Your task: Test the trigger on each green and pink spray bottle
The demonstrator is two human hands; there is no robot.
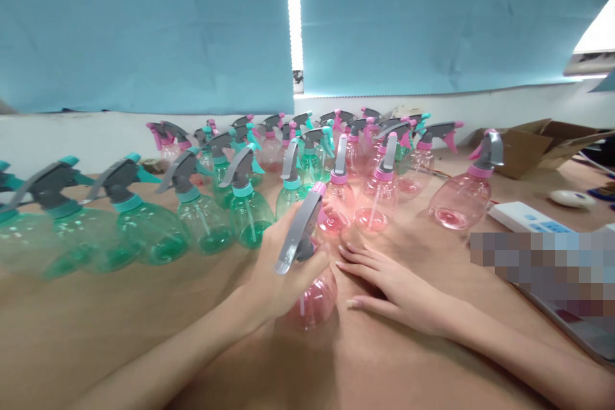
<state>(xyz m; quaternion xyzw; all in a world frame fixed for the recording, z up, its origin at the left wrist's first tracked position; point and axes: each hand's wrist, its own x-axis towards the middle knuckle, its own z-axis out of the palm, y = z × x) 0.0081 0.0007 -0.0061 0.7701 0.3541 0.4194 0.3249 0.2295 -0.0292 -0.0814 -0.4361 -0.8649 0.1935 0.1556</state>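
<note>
My left hand point(281, 269) is wrapped round the neck of a pink spray bottle point(312, 298) with a grey trigger head point(300, 227), which stands on the wooden table point(144, 314) in front of me. My right hand point(389, 282) lies flat on the table just right of that bottle, fingers stretched out towards it and holding nothing. Beyond my hands stand several green spray bottles point(202, 218) with teal collars at left and several pink ones point(379, 195) at centre and right.
One pink bottle point(461, 195) stands apart at the right. A white device with blue buttons point(528, 218), a small white oval object point(571, 198) and an open cardboard box point(533, 144) lie at the right. Blue blinds point(144, 25) hang behind the table.
</note>
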